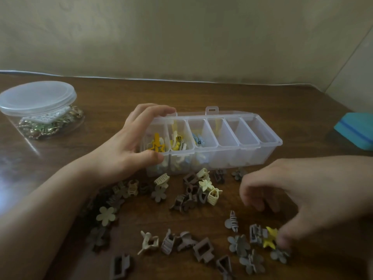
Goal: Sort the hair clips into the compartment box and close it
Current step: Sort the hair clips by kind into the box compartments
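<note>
Light, stiff yellow clip [270, 237] near table's [201, 93] front edge, pinch by wings; right hand [298, 197] blurred, grip unclear; left hand [129, 144] fingers clamp compartment box [222, 146].

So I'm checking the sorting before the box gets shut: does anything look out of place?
Nothing looks damaged or spilled. The compartment box sits level, lid open, held at its end by the left hand. Only its three left compartments hold clips; many clips still lie loose on the table, including a yellow clip by the right hand.
</note>
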`<state>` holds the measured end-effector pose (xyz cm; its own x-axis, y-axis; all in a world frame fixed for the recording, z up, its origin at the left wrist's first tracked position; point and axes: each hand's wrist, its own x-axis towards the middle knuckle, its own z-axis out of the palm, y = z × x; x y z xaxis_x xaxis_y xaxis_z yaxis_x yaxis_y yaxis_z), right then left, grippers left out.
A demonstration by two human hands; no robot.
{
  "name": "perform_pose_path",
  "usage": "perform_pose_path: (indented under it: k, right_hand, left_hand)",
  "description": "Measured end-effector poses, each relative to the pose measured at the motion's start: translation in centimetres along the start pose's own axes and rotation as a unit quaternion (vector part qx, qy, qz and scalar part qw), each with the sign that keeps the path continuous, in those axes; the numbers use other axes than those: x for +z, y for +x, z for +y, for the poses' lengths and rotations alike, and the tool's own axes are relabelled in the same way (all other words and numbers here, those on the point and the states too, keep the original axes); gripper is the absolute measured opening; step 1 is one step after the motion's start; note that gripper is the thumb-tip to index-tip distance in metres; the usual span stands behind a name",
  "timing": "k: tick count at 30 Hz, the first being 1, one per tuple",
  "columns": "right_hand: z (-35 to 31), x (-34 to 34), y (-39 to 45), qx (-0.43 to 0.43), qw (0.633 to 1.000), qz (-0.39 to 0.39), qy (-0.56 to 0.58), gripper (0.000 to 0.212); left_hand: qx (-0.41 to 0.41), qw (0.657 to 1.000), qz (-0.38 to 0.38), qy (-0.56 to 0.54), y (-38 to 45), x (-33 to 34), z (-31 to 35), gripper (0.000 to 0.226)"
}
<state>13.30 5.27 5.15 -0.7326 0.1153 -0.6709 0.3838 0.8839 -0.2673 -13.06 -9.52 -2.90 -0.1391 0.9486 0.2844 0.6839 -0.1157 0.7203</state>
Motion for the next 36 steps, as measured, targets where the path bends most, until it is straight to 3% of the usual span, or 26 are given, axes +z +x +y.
perform_pose_path:
  k: [11, 18, 25, 28, 30, 32, 34, 35, 36]
  right_hand:
    - [-0.2, 0.5, 1.1, 0.01, 0.999, 0.035, -0.002, 0.042]
    - [-1.2, 0.6, 1.0, -0.004, 0.999, 0.003, -0.04, 0.047]
    - [0.9, 0.4, 1.1, 0.007, 0.998, 0.055, 0.005, 0.038]
    - [1.8, -0.2, -0.1, -0.063, 0.993, 0.095, 0.037, 0.03]
    - [1.7, -0.7, -0.2, -0.165, 0.956, 0.232, 0.075, 0.019]
    - [0.6, -0.9, 1.2, -0.256, 0.849, 0.429, 0.172, 0.017]
    - [-0.5, -1.1, 3.8, -0.255, 0.746, 0.564, 0.248, 0.018]
    - [-0.9, -1.2, 5.1, -0.24, 0.724, 0.593, 0.258, 0.018]
    - [-1.0, -1.3, 6.2, -0.221, 0.726, 0.602, 0.248, 0.017]
  left_hand:
    - [0.0, 1.0, 0.001, -0.002, 0.0, 0.1, 0.2, 0.074]
    - [-0.003, 1.0, 0.0, -0.008, 0.0, 0.1, 0.1, 0.077]
    - [-0.005, 1.0, 0.001, -0.008, 0.0, 0.1, 0.1, 0.079]
    - [-0.006, 1.0, 0.0, -0.009, 0.0, 0.0, 0.3, 0.079]
    - [-0.005, 1.0, 0.0, -0.012, 0.0, 0.1, 0.3, 0.079]
    - [-0.005, 1.0, 0.002, -0.015, -0.1, 0.1, 0.3, 0.079]
    - [-0.004, 1.0, 0.001, -0.018, -0.1, 0.0, 0.3, 0.078]
    - [-0.002, 1.0, -0.001, -0.018, -0.1, 0.0, 0.3, 0.078]
    - [-0.002, 1.0, -0.003, -0.019, -0.1, -0.1, 0.3, 0.077]
